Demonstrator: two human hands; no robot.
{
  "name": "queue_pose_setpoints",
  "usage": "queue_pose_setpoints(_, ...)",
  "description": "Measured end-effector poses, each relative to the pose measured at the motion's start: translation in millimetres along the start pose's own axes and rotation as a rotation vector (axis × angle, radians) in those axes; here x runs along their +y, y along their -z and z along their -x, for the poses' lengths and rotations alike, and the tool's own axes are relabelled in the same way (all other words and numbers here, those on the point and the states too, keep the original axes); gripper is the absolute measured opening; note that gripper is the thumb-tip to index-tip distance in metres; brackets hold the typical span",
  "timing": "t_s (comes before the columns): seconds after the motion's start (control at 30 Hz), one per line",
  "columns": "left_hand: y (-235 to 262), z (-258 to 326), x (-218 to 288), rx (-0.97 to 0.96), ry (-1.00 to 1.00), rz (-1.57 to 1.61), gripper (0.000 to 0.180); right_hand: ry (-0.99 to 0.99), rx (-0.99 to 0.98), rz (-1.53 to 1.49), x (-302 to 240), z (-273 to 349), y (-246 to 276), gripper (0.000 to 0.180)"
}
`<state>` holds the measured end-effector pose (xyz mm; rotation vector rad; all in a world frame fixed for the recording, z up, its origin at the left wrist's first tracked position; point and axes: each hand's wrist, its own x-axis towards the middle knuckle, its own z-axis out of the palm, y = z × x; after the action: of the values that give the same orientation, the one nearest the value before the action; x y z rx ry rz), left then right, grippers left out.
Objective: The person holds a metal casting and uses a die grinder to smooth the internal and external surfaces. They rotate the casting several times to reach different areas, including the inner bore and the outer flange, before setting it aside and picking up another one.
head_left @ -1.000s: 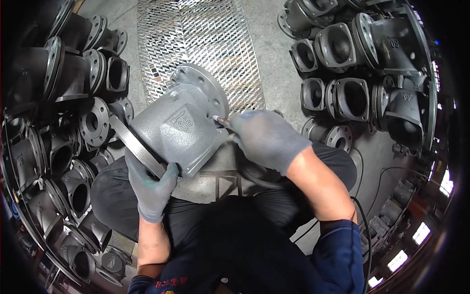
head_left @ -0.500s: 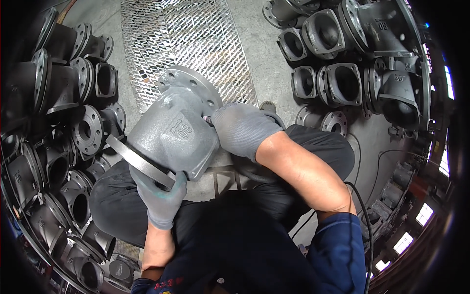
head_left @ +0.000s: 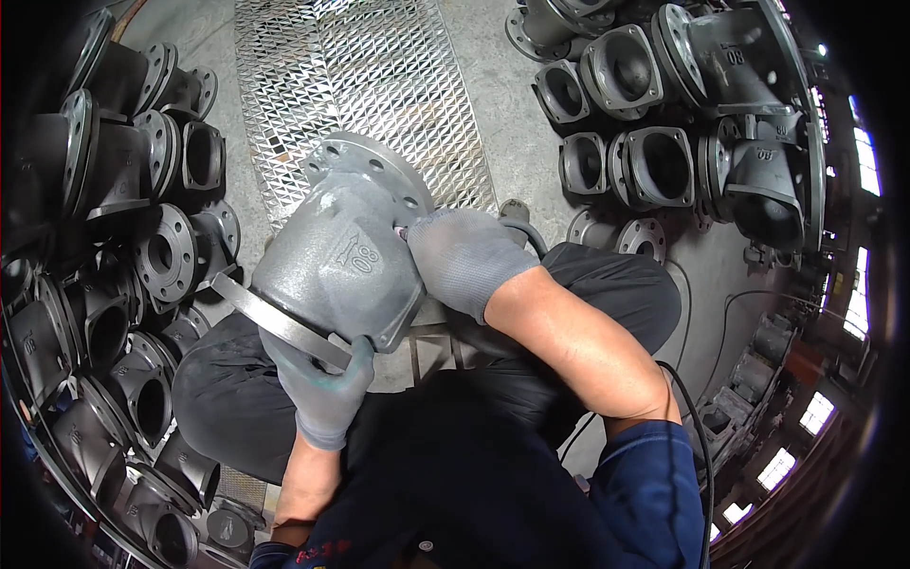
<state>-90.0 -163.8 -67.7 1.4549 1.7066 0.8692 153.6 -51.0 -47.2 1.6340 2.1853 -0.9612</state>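
Observation:
A grey cast-iron valve body (head_left: pixel 332 261) with flanged ends and raised markings stands tilted in front of me, between my knees. My left hand (head_left: pixel 327 394), in a grey glove, is closed around the lower rim of its near-left flange (head_left: pixel 275 318), thumb on the near side. Against the casting's right side, just below the far flange (head_left: pixel 374 166), my gloved right hand (head_left: pixel 464 258) is wrapped round a die grinder. Only the grinder's small pinkish tip (head_left: pixel 402 233) shows, at the casting wall; the glove hides its body. A dark hose (head_left: pixel 527 233) curves behind that hand.
Stacked valve bodies (head_left: pixel 104 313) crowd my left side, and more castings (head_left: pixel 654 161) are piled at the far right. A patterned metal plate (head_left: pixel 370 76) lies on the concrete floor ahead. Black cable (head_left: pixel 703 455) runs beside my right elbow.
The casting sits slightly farther right and lower in the picture, with both hands still on it. My right hand has shifted slightly left and turned a little; the rest of the view has moved slightly.

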Motion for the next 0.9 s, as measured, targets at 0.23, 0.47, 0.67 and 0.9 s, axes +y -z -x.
queue_pose_setpoints(0.23, -1, 0, -4, 0.001, -0.069, -0.078, 0.110, -0.011, 0.137, 0.002, 1, 1, -18, 0.039)
queue_pose_setpoints(0.47, -5, 0, 1, -0.023, -0.036, -0.061, 0.115, 0.039, 0.206, 0.020, 0, 10, -14, 0.023)
queue_pose_setpoints(0.67, -3, 5, -6, -0.059, -0.092, -0.105, 0.121, -0.031, 0.147, 0.001, -5, 13, -10, 0.021)
queue_pose_setpoints(0.9, -4, 5, -7, -0.062, -0.124, -0.154, 0.122, -0.143, 0.010, -0.074, -7, 6, 5, 0.026)
